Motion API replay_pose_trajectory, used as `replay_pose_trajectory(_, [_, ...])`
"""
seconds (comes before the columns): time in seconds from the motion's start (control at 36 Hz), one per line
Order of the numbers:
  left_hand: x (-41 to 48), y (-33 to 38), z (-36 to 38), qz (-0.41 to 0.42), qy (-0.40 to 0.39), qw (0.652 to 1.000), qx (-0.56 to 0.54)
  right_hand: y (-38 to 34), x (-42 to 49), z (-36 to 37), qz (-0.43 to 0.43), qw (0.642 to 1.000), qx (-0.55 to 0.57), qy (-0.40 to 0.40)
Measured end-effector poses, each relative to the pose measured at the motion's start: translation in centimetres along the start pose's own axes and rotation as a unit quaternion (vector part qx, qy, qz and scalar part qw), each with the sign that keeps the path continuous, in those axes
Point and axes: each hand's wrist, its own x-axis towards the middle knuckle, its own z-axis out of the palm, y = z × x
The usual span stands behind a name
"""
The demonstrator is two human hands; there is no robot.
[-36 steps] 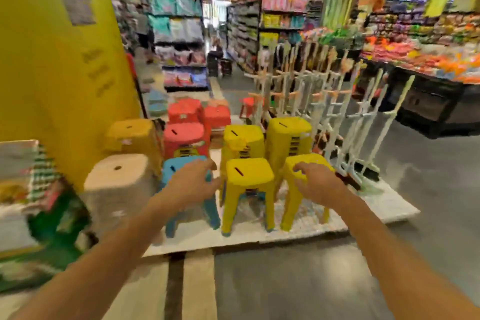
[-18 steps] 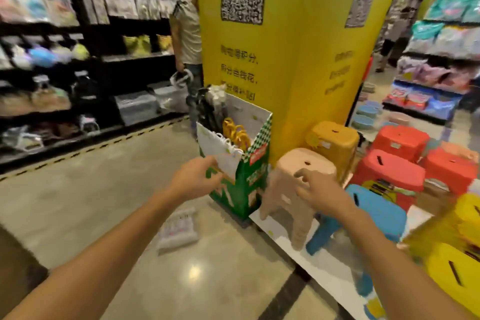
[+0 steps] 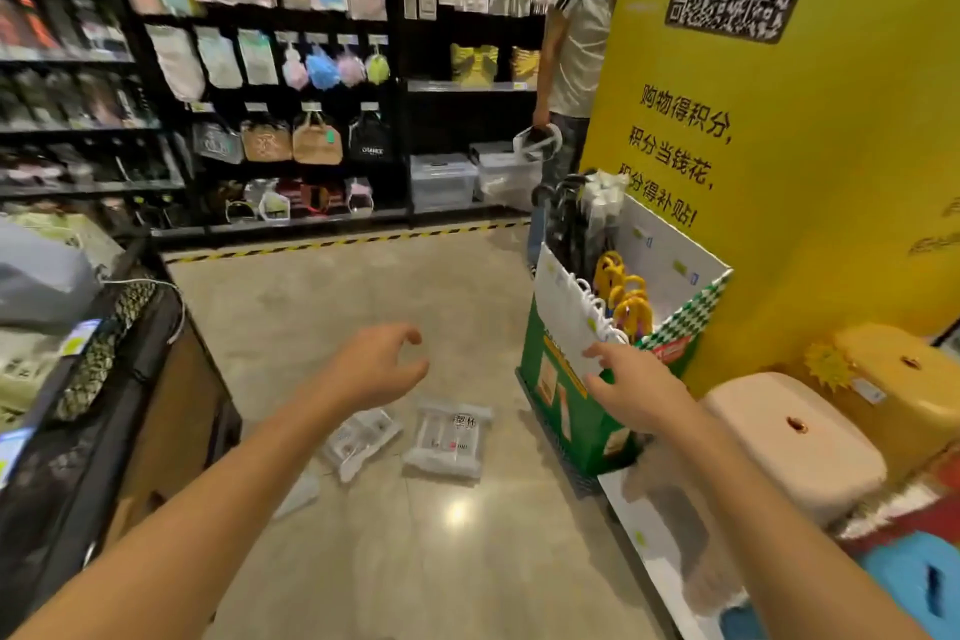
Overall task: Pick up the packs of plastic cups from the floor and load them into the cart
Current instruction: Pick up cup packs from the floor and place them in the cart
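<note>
Both bare arms reach out over the glossy beige floor. The left hand hangs with fingers loosely curled and the thumb apart, holding nothing. The right hand is spread and relaxed, also empty, in front of the tall green-and-white cardboard display box; whether it touches the box cannot be told. Just beyond and below the hands, two clear plastic-wrapped packs of cups lie flat on the floor: the right-hand pack and, just beside it, the left-hand pack. On the near right stand a blue plastic stool and a pale beige plastic stool. Farther right rises a yellow pillar with black lettering. At the far side, black shelving carries hanging bags, and a person in a grey shirt stands beside the pillar.
</note>
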Motion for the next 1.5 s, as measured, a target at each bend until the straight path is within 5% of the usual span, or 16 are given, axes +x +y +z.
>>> replay_pose_trajectory(0.53, [23.2, -11.5, -2.0, 0.001, -0.013, 0.998, -0.06, -6.3, 24.9, 3.0, 0.037, 0.999, 0.015, -0.019])
replay_pose_trajectory(0.89, [38.8, -17.2, 4.8, -0.035, -0.079, 0.993, -0.084, -2.5, 41.5, 11.1, 0.061, 0.991, 0.056, -0.101])
replay_pose_trajectory(1.17, [49.8, -24.8, 19.2, -0.121, -0.128, 0.976, -0.131, 2.5, 54.3, 27.8, 0.091, 0.977, 0.104, -0.163])
replay_pose_trajectory(1.5, [58.4, -38.4, 50.3, -0.121, -0.247, 0.953, -0.128, 12.4, 59.7, 60.8, 0.204, 0.936, 0.131, -0.255])
